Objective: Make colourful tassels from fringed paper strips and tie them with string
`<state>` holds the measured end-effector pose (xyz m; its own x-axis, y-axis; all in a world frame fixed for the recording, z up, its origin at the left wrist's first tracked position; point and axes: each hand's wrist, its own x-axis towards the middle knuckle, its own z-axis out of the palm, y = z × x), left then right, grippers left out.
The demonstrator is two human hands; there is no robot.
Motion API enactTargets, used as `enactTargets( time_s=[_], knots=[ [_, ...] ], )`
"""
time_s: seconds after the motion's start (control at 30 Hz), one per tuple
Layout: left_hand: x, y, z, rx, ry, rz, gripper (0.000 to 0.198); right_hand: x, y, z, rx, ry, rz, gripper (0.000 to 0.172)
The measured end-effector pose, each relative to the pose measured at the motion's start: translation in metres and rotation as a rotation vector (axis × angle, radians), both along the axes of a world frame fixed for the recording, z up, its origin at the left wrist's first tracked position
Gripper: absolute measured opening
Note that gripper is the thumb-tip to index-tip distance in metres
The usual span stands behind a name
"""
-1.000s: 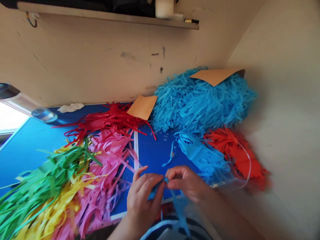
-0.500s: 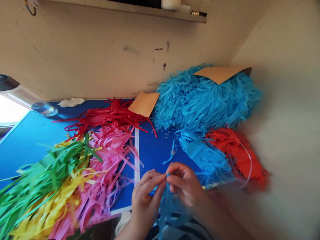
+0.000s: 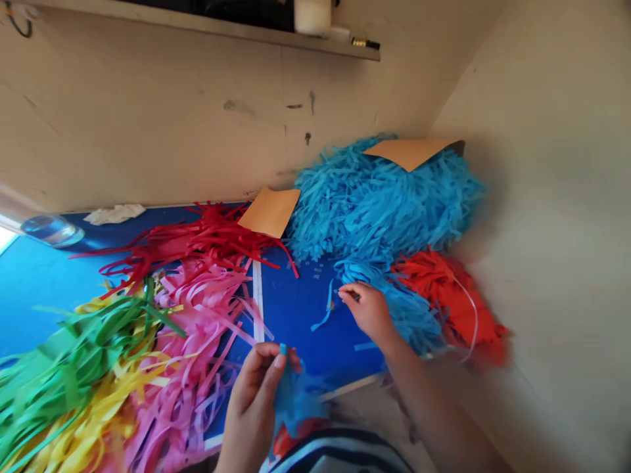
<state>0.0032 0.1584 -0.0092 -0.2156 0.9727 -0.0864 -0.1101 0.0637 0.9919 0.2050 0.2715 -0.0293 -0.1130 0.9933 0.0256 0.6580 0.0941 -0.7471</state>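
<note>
My left hand is closed, thumb and fingers pinching the top of a blue paper tassel. Its strips hang down, blurred, in front of a striped garment. My right hand is apart from the tassel, over the table, with its fingertips pinched together. Whether anything small is between them I cannot make out. A loose blue strip lies just left of those fingertips. Beside and behind the right hand lies a bundle of blue paper fringe.
A large blue fringe heap bears a brown card; another card touches red strips. Orange-red fringe lies right. Green, yellow and pink strips cover the left. A bottle stands far left; a shelf hangs above.
My right hand has left the tassel and moved up and forward towards the loose blue strip. My left hand, still pinching the tassel, has shifted left. The whole view has shifted slightly.
</note>
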Motion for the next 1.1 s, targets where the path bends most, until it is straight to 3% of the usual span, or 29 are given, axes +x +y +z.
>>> enactTargets(
  time_s=[0.07,0.1,0.23,0.37,0.43,0.53,0.63,0.7,0.9,1.1],
  knots=[
    [0.004,0.003,-0.002,-0.105,-0.151,-0.026,0.027,0.005,0.024,-0.008,0.038,-0.357,0.067,0.019],
    [0.008,0.004,-0.003,-0.133,-0.186,-0.026,0.031,0.003,0.033,-0.011,0.029,-0.437,0.103,0.019],
    [0.019,0.009,-0.007,-0.183,-0.171,-0.031,0.039,-0.008,0.046,-0.02,-0.007,-0.535,0.156,0.014],
    [0.019,0.013,-0.013,-0.222,-0.125,-0.054,0.045,-0.005,0.044,-0.013,0.002,-0.582,0.158,0.017],
    [0.018,0.015,-0.014,-0.251,-0.108,-0.065,0.048,0.001,0.038,-0.002,0.082,-0.507,0.13,0.021],
    [0.017,0.017,-0.014,-0.284,-0.088,-0.073,0.05,0.002,0.015,0.017,0.199,-0.098,0.144,0.024],
    [0.017,0.019,-0.015,-0.267,-0.054,-0.083,0.046,-0.009,-0.019,0.027,0.03,0.373,0.292,0.018],
    [0.016,0.019,-0.015,-0.209,0.029,-0.113,0.039,-0.017,-0.039,0.026,-0.118,0.531,0.356,0.014],
    [0.008,0.016,-0.012,0.032,0.464,-0.184,0.023,-0.021,-0.062,0.013,-0.237,0.618,0.237,0.022],
    [0.006,0.016,-0.005,0.205,0.665,-0.172,0.019,-0.017,-0.065,0.01,-0.24,0.576,0.196,0.022]
  ],
)
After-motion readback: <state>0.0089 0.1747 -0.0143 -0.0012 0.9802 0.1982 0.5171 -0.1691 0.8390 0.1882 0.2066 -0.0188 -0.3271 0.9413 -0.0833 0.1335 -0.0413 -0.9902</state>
